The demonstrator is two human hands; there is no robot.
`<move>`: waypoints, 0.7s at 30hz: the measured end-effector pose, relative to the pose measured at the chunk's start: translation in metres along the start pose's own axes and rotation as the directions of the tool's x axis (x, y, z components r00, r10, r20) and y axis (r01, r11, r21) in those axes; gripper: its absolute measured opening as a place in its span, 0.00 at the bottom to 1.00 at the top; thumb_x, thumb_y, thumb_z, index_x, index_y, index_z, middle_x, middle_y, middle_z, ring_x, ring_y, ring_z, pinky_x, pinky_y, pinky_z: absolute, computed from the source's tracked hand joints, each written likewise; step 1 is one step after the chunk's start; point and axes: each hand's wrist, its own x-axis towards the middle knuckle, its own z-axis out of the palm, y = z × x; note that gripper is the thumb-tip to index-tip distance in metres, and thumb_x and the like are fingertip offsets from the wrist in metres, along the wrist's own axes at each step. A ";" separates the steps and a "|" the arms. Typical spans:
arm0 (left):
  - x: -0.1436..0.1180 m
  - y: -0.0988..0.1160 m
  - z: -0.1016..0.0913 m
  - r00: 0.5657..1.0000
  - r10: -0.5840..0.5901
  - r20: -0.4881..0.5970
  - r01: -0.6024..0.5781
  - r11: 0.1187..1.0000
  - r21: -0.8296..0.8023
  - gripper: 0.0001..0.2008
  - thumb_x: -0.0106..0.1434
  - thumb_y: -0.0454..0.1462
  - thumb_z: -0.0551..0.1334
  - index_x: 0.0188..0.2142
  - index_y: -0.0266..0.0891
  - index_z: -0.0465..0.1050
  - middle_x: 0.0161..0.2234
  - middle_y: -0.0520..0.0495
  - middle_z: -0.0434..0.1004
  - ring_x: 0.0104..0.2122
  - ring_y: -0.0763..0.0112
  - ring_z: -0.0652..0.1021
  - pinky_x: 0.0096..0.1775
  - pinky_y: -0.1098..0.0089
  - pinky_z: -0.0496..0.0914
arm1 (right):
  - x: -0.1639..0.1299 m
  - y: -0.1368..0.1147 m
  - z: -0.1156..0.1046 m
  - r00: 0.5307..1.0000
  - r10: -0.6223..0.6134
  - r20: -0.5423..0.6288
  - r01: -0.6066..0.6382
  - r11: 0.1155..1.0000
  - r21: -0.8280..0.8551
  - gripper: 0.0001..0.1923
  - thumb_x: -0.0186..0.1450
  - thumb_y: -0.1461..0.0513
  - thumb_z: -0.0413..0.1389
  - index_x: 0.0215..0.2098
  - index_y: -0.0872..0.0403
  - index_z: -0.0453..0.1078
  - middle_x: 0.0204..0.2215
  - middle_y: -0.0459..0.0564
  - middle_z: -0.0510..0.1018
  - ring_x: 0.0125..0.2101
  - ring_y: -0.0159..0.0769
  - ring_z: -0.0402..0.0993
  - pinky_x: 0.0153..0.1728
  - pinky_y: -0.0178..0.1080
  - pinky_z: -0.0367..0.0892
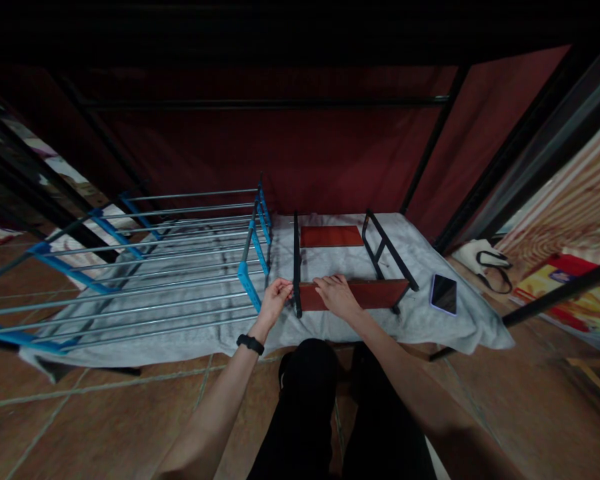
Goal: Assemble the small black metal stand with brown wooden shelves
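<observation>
A small rack with black side frames and two reddish-brown boards stands on a grey cloth. Its front board stands on edge along the near side, and the back board spans the far side. My right hand is closed over the top edge of the front board, near its left end. Just outside the left side bar, my left hand pinches at the joint with the board. Whatever its fingertips hold is too small to make out. A dark band is on my left wrist.
A blue-and-grey drying rack fills the left of the cloth-covered surface, close to my left hand. A phone lies to the right. Black poles and a dark red panel stand behind. Boxes and a white bag are at right.
</observation>
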 end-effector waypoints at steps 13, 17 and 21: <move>0.005 -0.006 -0.004 0.985 0.161 0.062 -0.171 0.954 0.245 0.12 0.60 0.46 0.63 0.29 0.40 0.69 0.24 0.53 0.68 0.26 0.74 0.69 0.30 0.73 0.63 | 0.000 -0.001 -0.006 1.000 -0.003 0.018 0.003 1.000 0.006 0.16 0.74 0.61 0.46 0.55 0.52 0.69 0.44 0.53 0.79 0.47 0.39 0.72 0.55 0.44 0.53; 0.000 -0.004 -0.003 0.994 0.112 0.022 -0.114 0.974 0.196 0.15 0.61 0.49 0.62 0.32 0.40 0.70 0.25 0.52 0.70 0.26 0.73 0.70 0.30 0.73 0.64 | -0.001 -0.002 -0.009 0.999 0.001 0.032 -0.001 1.000 0.003 0.16 0.74 0.61 0.46 0.55 0.52 0.69 0.44 0.53 0.79 0.47 0.39 0.72 0.55 0.44 0.53; 0.001 0.001 0.003 0.997 -0.078 -0.005 0.078 0.983 0.166 0.23 0.60 0.55 0.61 0.23 0.39 0.66 0.19 0.53 0.65 0.20 0.75 0.65 0.24 0.73 0.58 | -0.001 -0.001 -0.011 0.999 -0.007 0.041 0.007 1.000 0.003 0.16 0.74 0.62 0.46 0.55 0.52 0.69 0.44 0.53 0.79 0.46 0.39 0.72 0.55 0.45 0.53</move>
